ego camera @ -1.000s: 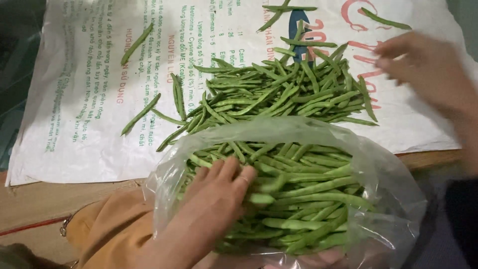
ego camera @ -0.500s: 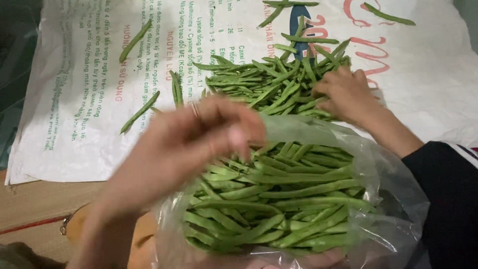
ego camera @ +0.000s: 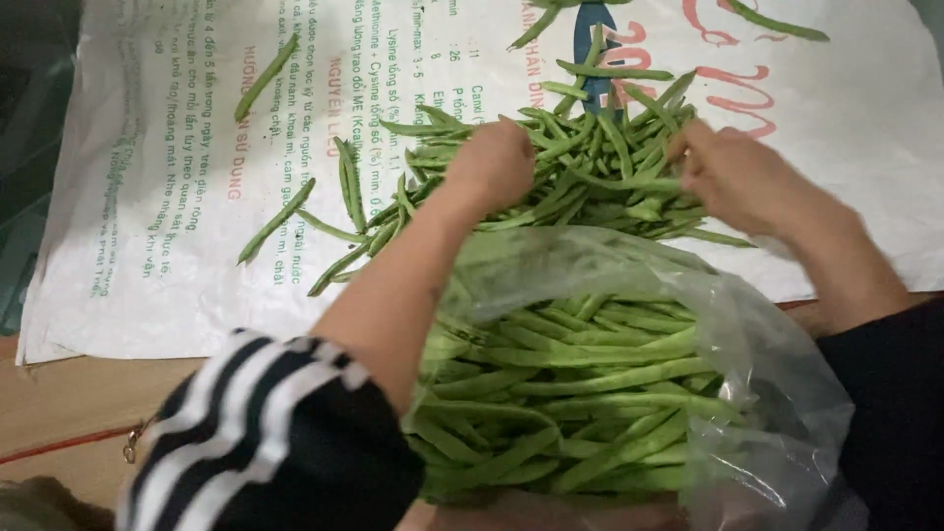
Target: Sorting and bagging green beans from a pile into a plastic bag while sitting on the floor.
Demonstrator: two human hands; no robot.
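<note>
- Left hand (ego camera: 492, 162) and right hand (ego camera: 737, 177) are digging, apart, into the loose bean pile (ego camera: 590, 167); whether either is gripping beans, I cannot tell.
- Pile is lying on the white printed sack (ego camera: 138, 197).
- Clear plastic bag (ego camera: 767, 413) is holding more green beans (ego camera: 570, 393), just beside the pile.

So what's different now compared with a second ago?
The left hand left the clear plastic bag and reached forward onto the loose bean pile. The right hand moved inward onto the pile too. Bag, its beans and the white printed sack stayed put.
</note>
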